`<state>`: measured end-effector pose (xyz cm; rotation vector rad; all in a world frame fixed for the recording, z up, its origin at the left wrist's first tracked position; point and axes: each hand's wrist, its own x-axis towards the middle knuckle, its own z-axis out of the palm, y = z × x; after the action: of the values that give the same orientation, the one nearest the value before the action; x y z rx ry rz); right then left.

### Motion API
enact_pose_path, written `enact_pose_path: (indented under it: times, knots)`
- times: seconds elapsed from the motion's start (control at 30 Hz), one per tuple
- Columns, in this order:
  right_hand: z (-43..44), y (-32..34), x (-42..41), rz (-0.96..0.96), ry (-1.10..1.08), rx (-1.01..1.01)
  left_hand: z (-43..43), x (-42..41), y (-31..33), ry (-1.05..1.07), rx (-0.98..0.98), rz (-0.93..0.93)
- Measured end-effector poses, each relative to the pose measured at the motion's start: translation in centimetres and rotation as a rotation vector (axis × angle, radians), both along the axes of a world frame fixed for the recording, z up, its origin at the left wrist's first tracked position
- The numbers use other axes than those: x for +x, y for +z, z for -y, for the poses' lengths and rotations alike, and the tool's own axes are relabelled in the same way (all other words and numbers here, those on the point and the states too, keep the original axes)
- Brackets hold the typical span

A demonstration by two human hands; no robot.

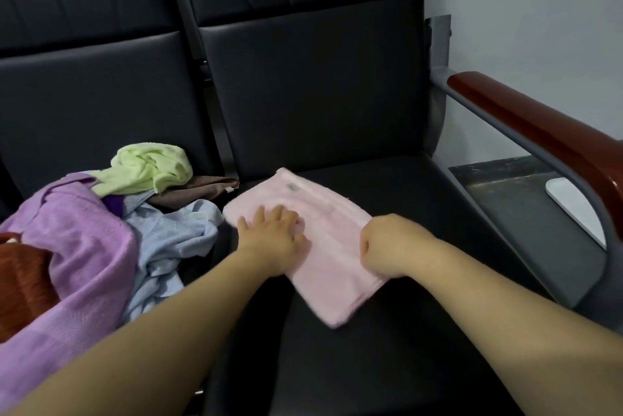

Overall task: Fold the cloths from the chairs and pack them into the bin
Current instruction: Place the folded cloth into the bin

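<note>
A pink cloth (320,203) of soft, napped terry lies on the seat of the right-hand chair (387,365), a black padded cushion with a smooth, faintly glossy leather-like cover. The cloth is folded into a flat, roughly rectangular pad set at a slant across the seat, its edges doubled and its corners rounded; a small grey label (292,186) shows near its far edge. The left hand (273,233) rests palm-down on the near-left part of the cloth, fingers spread and fairly straight, pressing the pile flat. The right hand (387,243) sits at the cloth's right edge with its fingers curled under; whether they pinch the fabric cannot be told, as the fingertips are hidden. On the adjoining left-hand chair (101,105), of the same black upholstery, lies a loose, crumpled heap: a lilac towel (84,247) with a fine ribbed weave, a pale blue garment (175,240) of thin, creased woven fabric, a light green cloth (151,168) bunched on top of the heap, and a brown cloth (199,191) just beside the pink cloth's far corner. A rust-orange ribbed item (20,277) lies at the left margin, partly under the lilac towel. At right, a glossy red-brown armrest (539,132) caps a grey metal frame (488,112); beyond it are a pale wall (522,11) and a dark floor (505,186) bearing a flat white object (569,206).
</note>
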<state>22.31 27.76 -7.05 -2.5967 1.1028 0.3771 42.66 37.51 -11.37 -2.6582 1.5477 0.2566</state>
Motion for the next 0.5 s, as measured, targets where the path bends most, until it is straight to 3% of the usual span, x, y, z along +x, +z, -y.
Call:
enact_pose_path:
  times: [0.1, 0.17, 0.27, 0.37, 0.43, 0.5]
  knots:
    - [-1.9, -0.1, -0.6, 0.110, 0.117, 0.200, -0.5, -0.2, 0.8, 0.058, 0.069, 0.061]
    - [-2.4, -0.4, -0.9, 0.161, 0.147, 0.213, -2.0, -1.0, 0.7, 0.092, -0.026, -0.065]
    - [-2.4, -0.8, -1.1, 0.215, 0.133, 0.194, -5.3, -2.8, 0.9, 0.059, -0.288, -0.589]
    - [-2.5, -0.9, -1.4, 0.238, 0.101, 0.228, -8.8, -4.5, 1.7, 0.036, -0.285, -1.143]
    - [-2.5, -0.9, -1.6, 0.241, 0.081, 0.285, -10.4, -4.5, 1.5, 0.045, -0.268, -1.354]
    - [-2.5, -1.0, -1.7, 0.229, 0.081, 0.330, -11.2, -4.0, 1.3, 0.049, -0.316, -1.429]
